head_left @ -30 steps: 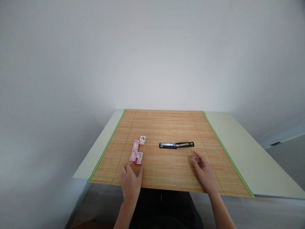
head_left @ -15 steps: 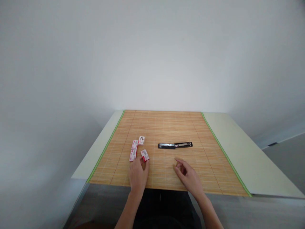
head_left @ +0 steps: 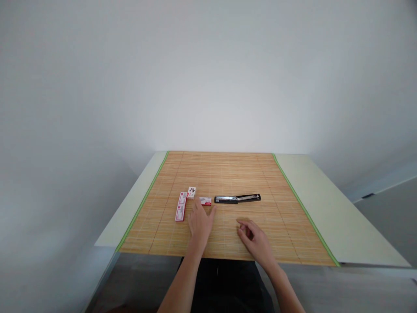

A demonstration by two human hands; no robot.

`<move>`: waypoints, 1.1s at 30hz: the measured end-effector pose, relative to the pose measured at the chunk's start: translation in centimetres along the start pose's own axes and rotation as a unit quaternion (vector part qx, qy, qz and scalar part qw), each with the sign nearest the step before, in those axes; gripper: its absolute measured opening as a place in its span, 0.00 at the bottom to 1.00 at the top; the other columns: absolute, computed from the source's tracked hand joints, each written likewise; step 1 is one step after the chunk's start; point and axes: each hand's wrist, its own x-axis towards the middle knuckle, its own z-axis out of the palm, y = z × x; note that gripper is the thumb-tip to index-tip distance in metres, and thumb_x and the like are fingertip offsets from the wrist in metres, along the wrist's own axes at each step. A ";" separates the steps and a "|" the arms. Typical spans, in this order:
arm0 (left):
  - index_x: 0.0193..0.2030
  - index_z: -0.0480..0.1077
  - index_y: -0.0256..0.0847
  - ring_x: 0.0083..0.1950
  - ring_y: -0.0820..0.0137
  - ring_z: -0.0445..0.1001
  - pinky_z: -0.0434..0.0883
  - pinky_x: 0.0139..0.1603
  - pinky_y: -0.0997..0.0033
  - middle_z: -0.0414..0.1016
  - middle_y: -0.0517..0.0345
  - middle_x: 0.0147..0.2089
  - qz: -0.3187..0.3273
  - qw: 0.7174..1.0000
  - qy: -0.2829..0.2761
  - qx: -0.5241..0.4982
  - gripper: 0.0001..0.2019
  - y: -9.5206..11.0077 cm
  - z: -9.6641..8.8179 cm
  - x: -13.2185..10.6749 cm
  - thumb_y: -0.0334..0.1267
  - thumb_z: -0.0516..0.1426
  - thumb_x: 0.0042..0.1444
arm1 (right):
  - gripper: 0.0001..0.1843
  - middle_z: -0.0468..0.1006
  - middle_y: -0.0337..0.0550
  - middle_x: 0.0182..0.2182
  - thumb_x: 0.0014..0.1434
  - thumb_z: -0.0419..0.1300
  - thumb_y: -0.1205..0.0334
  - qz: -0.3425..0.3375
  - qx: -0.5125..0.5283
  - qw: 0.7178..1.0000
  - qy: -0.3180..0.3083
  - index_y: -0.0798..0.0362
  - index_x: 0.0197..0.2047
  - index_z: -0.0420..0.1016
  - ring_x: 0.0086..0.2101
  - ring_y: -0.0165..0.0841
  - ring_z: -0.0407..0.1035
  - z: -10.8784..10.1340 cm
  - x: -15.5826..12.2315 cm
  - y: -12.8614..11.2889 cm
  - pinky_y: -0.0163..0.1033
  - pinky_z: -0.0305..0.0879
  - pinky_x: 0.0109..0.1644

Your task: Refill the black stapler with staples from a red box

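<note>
A plain white wall [head_left: 215, 95] stands behind a pale table [head_left: 325, 204], and on the table lies a tan mat [head_left: 228, 174] with green edges. Near the middle of the mat you have a small red and white box [head_left: 206, 201], lying just left of a long stapler. Your left hand [head_left: 200, 224] is right at that box, with its thumb and pointing finger spread apart near its front and left side; you may be touching it, but I can't tell if you are gripping it. The black and silver stapler [head_left: 237, 199] lies opened out, with a little bend in its middle. Your right hand [head_left: 256, 241] is in front of the stapler and apart from it, its fingers loosely curled, with a small gap to the thumb and nothing in them. Left of your left hand, two red and white boxes [head_left: 180, 206] lie end to end in a row. A white box [head_left: 191, 192] with a dark picture sits beside the far one. Your dark-clothed legs [head_left: 228, 282] are under the table, above a gray floor [head_left: 143, 278].
</note>
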 end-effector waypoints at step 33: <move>0.54 0.74 0.51 0.58 0.57 0.68 0.64 0.62 0.56 0.74 0.55 0.55 0.257 0.925 -0.230 -0.161 0.21 -2.3 -3.9 -2.2 0.31 0.61 0.53 | 0.23 0.76 0.48 0.56 0.63 0.61 0.58 -0.088 -0.108 0.990 0.026 0.40 0.62 0.74 0.57 0.49 0.67 -0.3 1.1 0.9 0.59 0.64 0.63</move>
